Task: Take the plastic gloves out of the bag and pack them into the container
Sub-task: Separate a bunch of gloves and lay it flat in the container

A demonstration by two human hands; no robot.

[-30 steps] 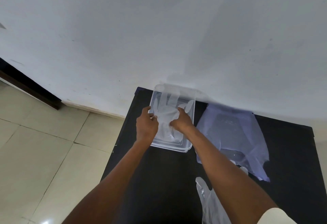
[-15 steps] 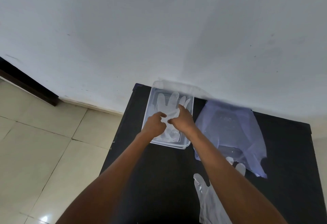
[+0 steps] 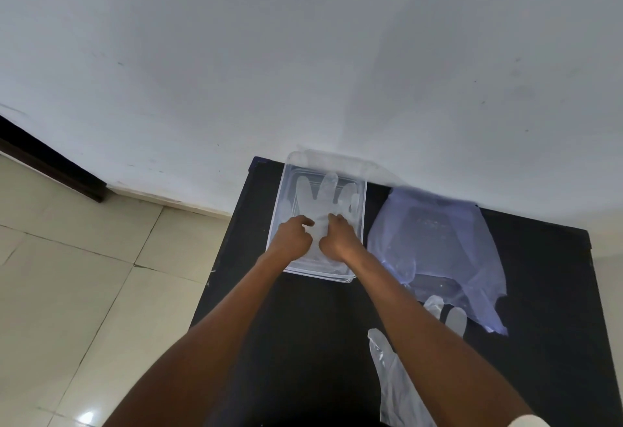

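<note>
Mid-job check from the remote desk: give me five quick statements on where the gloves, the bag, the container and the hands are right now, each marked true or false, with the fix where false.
1. A glove lies spread in the clear container, its fingers toward the wall. True.
2. Both hands are inside the bag. False: the left hand and right hand are on the glove in the container.
3. The bag lies to the right of the container on the black table. True.
4. Every glove is already packed. False: another glove lies on the table near the right forearm.
5. The container stands on the tiled floor. False: it sits on the table, against the wall.
</note>
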